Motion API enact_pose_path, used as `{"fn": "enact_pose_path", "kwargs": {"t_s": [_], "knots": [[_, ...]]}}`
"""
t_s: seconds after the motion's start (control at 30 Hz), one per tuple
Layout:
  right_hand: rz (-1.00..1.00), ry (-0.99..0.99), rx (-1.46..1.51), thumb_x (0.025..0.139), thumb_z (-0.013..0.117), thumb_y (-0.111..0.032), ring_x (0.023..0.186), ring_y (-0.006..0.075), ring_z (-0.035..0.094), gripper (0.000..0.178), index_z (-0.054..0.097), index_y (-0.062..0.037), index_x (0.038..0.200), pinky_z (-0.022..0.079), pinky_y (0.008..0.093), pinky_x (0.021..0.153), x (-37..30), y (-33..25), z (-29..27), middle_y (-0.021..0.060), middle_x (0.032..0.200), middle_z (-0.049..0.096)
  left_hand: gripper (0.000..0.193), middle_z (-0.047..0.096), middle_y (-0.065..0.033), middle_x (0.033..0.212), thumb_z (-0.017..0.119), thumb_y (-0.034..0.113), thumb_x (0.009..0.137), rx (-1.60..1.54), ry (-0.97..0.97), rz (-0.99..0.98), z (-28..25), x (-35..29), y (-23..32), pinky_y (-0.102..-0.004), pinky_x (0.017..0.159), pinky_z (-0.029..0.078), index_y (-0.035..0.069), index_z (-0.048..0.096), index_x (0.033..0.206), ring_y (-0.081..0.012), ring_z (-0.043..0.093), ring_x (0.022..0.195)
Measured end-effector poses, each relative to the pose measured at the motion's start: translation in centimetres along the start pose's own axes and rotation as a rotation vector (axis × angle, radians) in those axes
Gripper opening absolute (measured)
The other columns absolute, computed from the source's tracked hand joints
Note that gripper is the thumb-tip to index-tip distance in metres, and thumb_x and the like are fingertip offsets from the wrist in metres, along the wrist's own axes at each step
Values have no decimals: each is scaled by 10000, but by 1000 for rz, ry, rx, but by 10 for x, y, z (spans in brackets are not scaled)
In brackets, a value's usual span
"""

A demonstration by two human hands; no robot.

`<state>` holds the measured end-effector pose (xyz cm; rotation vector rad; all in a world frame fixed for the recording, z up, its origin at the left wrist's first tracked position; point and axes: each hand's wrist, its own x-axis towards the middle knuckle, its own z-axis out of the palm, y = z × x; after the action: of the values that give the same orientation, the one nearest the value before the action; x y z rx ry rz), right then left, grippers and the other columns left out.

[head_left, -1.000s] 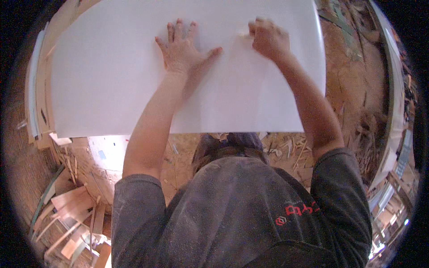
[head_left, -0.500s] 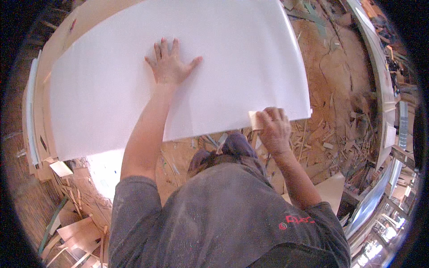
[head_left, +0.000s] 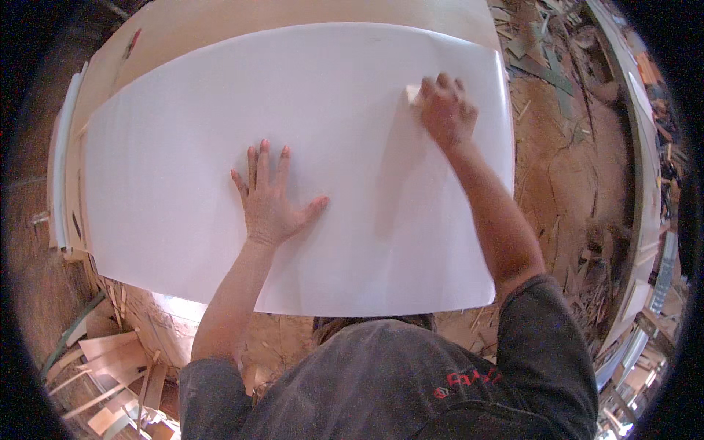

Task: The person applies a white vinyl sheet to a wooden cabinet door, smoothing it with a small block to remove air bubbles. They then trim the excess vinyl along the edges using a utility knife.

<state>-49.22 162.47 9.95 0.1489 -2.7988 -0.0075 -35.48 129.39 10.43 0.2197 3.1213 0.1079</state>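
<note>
sheet (head_left: 330,139) lies over a tan board (head_left: 220,33), reaching close to the person's waist. left hand (head_left: 270,211) rests on it a little left of its middle, fingers fanned wide, thumb out. right hand (head_left: 449,117) has its fingers curled round a block (head_left: 412,96) at the sheet's far right part; firmness of contact cannot be told.

recommended practice: left palm should bear evenly so the sheet does not creep; block should sit flat, with steady pressure and no corner digging in; strokes should overlap, with a lighter touch at the edges.

materials: sheet is white, smooth, faintly glossy along its right edge; block is pale, straight-edged; board is plain, matt. wood-like offcuts (head_left: 110,352), flat and thin, litter the lower left.
</note>
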Motion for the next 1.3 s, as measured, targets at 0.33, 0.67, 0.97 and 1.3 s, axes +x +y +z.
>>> {"fn": "enact_pose_path", "kwargs": {"t_s": [0.33,0.67,0.97,1.3], "knots": [[40,-136,-49,912,600,-138,1230,320,614,311,669,-226,1202,546,543,967,176,87,54,45,1259,637,1144,209,-170,1711,653,868,740,-47,69,27,3,-1,-2,-703,1221,25,178,391,1614,-347,94,1608],[-33,-291,148,872,593,-92,1124,341,643,181,686,-142,1019,528,506,938,0,23,-26,94,1127,662,1148,256,-160,1694,528,952,751,92,146,50,16,1,-3,-706,1220,85,205,393,1613,-358,163,1588],[-138,-354,181,802,708,-122,885,291,635,120,591,-129,828,563,451,659,-307,-25,-141,62,902,561,1098,335,-153,1667,522,937,766,111,250,56,23,8,-4,-728,1188,174,221,426,1592,-336,263,1561],[125,-152,182,779,714,-129,964,314,630,173,675,-144,947,532,449,775,-346,-28,-186,49,998,640,1162,253,-142,1707,562,932,737,91,113,-17,16,14,-3,-723,1201,127,218,358,1630,-349,196,1585]]}}
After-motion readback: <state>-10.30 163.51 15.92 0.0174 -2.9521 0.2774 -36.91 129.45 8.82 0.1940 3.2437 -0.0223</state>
